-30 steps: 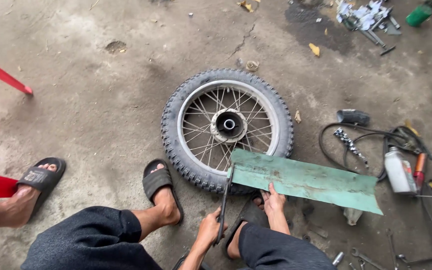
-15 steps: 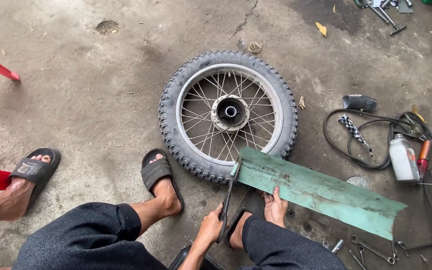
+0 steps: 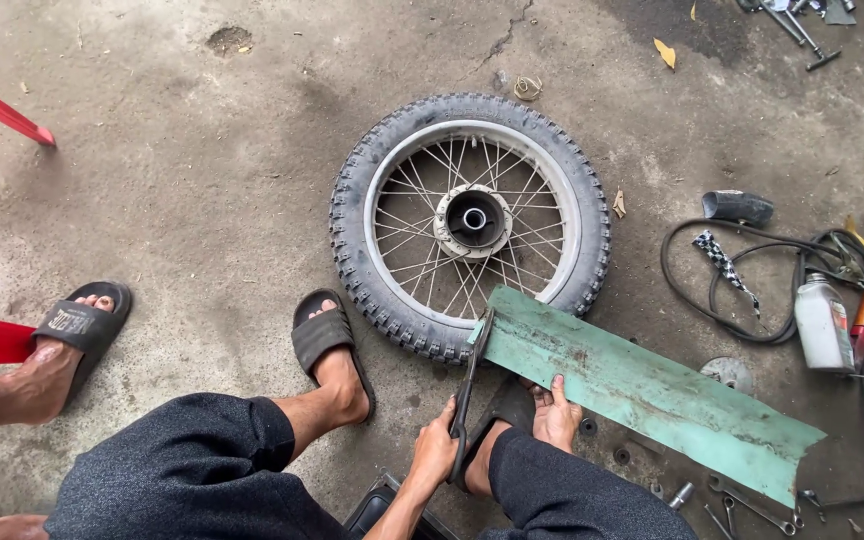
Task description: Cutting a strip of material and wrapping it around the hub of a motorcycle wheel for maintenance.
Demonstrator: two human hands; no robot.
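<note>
The left hand (image 3: 439, 450) is closed in a fist around the tyre lever (image 3: 469, 385), just below the wheel (image 3: 472, 222). The lever's long axis points straight up to the wheel's near rim (only 1 hand shows; the right is out of view).

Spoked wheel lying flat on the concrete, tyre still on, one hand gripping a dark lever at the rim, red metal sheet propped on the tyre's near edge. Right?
Wrong on the colour. In the head view the metal sheet propped on the tyre's near edge is green, not red. The rest holds: the spoked wheel lies flat on the concrete, tyre on, and the left hand grips a dark lever at the rim.
</note>
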